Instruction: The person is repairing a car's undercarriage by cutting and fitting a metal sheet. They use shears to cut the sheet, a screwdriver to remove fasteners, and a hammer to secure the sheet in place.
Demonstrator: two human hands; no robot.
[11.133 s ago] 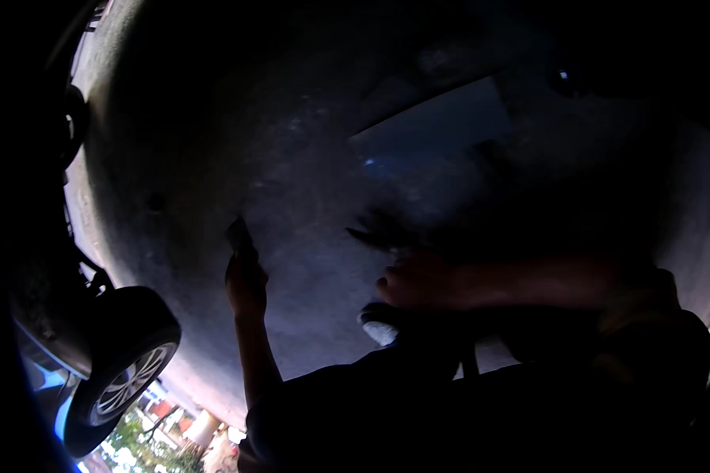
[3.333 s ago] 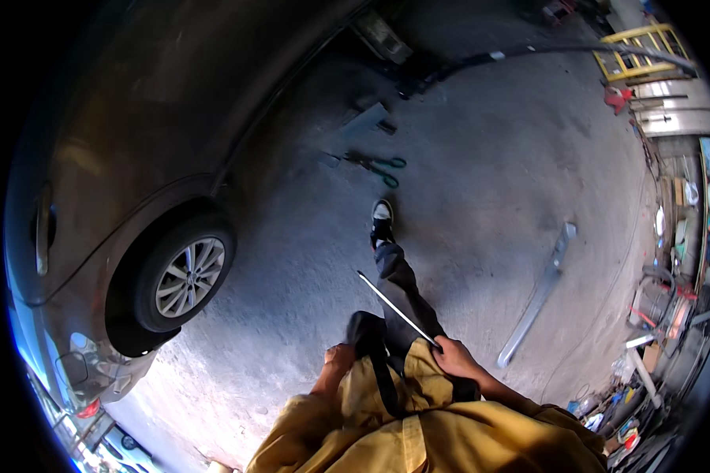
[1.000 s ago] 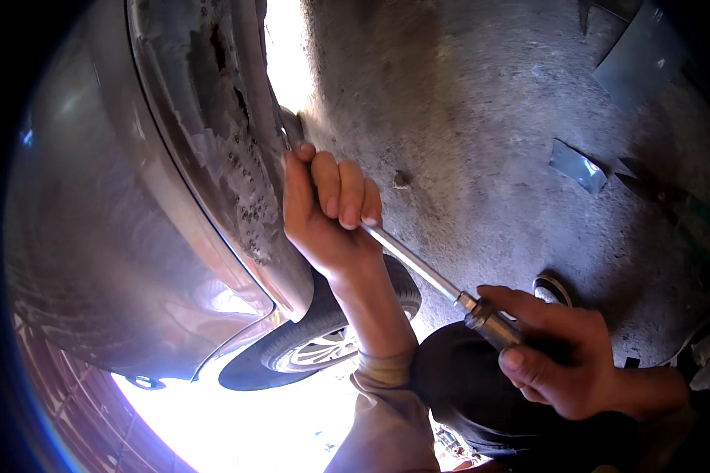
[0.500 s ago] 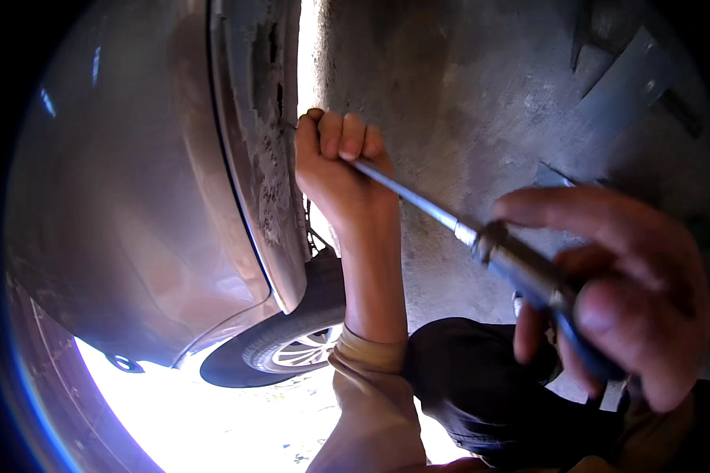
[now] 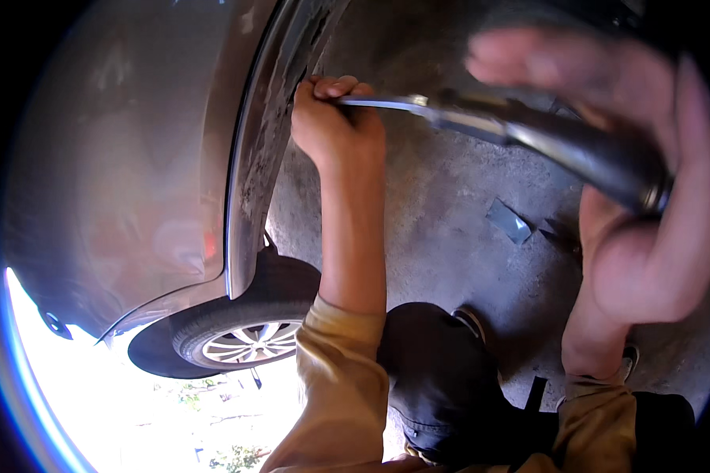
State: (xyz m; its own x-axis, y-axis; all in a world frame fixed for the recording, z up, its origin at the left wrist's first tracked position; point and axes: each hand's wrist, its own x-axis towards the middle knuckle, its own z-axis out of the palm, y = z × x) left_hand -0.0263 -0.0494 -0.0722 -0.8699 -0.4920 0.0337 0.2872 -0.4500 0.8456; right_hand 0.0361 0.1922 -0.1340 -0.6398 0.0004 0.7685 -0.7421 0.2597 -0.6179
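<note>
My left hand is closed round the thin metal shaft of a screwdriver, close to the lower edge of a car's body. The fist hides the shaft's tip. The dark handle points right, towards my right hand. That hand is open, its fingers stretched out and somewhat blurred, with the palm beside the butt of the handle. Whether the palm touches the handle, I cannot tell. Rough, flaking patches show along the car's sill beside my left fist.
The glossy car body panel fills the left side, with a wheel below it. A small flat plate lies on the concrete floor. My bent knee in dark trousers is between my forearms.
My right hand has moved up and opened off the screwdriver's handle. The handle has swung up to lie flatter. My left fist still holds the shaft, and the view has shifted.
</note>
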